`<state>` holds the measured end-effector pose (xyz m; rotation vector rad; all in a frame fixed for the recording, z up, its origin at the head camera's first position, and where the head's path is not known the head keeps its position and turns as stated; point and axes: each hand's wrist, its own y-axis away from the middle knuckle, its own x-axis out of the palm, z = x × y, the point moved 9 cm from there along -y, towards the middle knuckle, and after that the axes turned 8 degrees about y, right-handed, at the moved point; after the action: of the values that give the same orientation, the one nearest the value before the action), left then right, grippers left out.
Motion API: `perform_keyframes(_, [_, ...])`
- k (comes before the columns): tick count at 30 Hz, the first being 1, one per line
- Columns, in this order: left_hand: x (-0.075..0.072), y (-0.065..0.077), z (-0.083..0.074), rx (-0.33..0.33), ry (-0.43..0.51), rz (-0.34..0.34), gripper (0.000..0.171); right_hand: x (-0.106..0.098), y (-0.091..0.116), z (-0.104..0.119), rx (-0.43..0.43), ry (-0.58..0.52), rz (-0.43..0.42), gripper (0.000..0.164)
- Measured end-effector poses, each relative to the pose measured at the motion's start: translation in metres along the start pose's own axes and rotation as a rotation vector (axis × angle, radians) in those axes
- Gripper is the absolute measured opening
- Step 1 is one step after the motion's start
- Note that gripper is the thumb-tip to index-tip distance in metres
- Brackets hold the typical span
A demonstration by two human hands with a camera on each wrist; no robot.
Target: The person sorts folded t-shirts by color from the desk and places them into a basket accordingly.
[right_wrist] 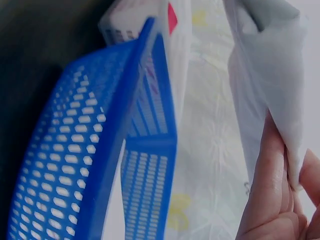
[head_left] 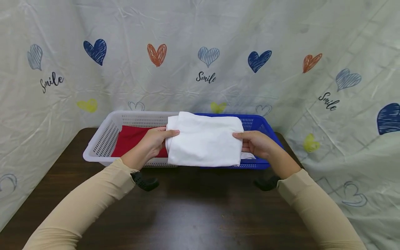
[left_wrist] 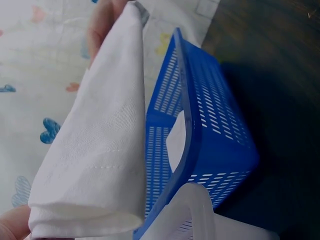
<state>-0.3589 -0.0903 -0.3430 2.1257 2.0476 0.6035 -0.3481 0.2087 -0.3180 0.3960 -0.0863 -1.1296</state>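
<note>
A folded white cloth is held up in front of two baskets, its layers stacked and stitching showing in the left wrist view. My left hand pinches its left edge, thumb on the near face. At the opposite edge my right hand grips it the same way, fingers behind. In the right wrist view the fingers lie against the cloth's underside. The blue basket is behind and below the cloth, with some white fabric inside. The white basket to its left has red fabric in it.
Both baskets stand side by side at the far side of a dark brown table. Behind them hangs a pale curtain printed with hearts and the word Smile. Black straps sit on the wrists.
</note>
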Motion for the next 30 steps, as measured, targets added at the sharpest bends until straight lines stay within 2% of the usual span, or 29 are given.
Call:
perform_keyframes(7, [0.006, -0.009, -0.001, -0.015, 0.006, -0.011, 0.052, -0.012, -0.007, 0.006, 0.010, -0.028, 0.015, 0.013])
perform_keyframes(18, [0.023, -0.025, -0.010, 0.004, 0.021, -0.018, 0.050, -0.029, -0.011, 0.012, 0.003, -0.028, 0.028, 0.016])
perform_keyframes(30, [0.038, -0.036, -0.014, -0.009, 0.040, -0.033, 0.050, -0.047, -0.013, 0.010, 0.032, -0.058, -0.011, 0.018])
